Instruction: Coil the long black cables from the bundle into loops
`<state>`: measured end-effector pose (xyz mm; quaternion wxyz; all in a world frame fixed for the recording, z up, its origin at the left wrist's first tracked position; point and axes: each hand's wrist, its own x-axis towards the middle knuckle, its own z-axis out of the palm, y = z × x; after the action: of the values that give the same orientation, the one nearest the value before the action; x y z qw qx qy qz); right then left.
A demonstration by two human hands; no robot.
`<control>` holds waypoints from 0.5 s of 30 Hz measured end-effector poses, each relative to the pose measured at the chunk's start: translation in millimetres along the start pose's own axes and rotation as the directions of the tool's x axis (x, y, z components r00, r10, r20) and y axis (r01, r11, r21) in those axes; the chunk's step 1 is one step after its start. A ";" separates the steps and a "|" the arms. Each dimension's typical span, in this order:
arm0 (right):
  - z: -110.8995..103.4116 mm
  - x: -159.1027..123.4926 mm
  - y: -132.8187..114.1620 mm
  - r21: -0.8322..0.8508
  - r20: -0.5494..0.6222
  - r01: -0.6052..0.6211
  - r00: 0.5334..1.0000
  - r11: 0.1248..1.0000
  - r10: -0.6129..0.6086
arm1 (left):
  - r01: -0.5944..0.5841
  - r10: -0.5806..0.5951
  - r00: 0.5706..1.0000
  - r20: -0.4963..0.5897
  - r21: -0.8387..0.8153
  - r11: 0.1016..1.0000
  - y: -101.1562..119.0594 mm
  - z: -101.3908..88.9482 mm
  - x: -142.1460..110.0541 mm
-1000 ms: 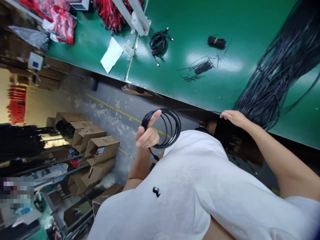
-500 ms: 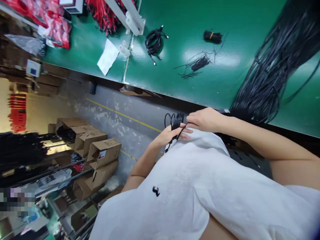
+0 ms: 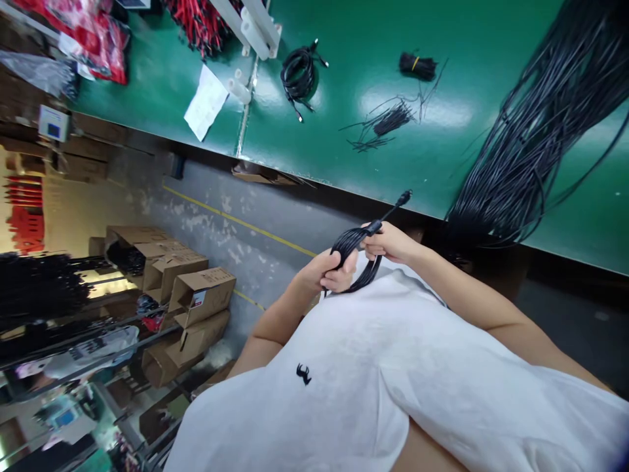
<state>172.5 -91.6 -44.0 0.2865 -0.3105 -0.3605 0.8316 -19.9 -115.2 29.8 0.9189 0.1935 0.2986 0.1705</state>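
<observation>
A coiled black cable (image 3: 346, 242) is held in front of my white shirt, just off the edge of the green table (image 3: 314, 147). My left hand (image 3: 334, 270) is closed around the near side of the loops. My right hand (image 3: 390, 241) pinches the far side, where a thicker black piece sits against the coil. From there one cable end with a black connector (image 3: 403, 198) sticks out toward the table. Part of the coil hangs below the fingers, and the fingers hide some of the strands.
On the table lie a tied cable coil (image 3: 298, 73), a banded bundle of short black ties (image 3: 417, 66), loose ties (image 3: 390, 120) and a large heap of black cables (image 3: 531, 131). White paper (image 3: 206, 103) lies farther left. Cardboard boxes (image 3: 201, 295) stand across the aisle.
The wound loops have been drawn together into a tighter coil. My right hand has come down onto it, and a connector end now points toward the table. The view has shifted slightly.
</observation>
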 end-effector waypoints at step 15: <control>-1.6 -5.4 -68.9 -0.479 -0.127 0.154 0.962 0.864 -0.242 | 0.021 0.022 0.965 -0.263 0.157 0.987 24.2 4.2 16.8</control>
<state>194.5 -55.0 10.3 0.3197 -0.4062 -0.5511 0.6550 -9.2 -88.1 35.9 0.8526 0.2416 0.4307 0.1707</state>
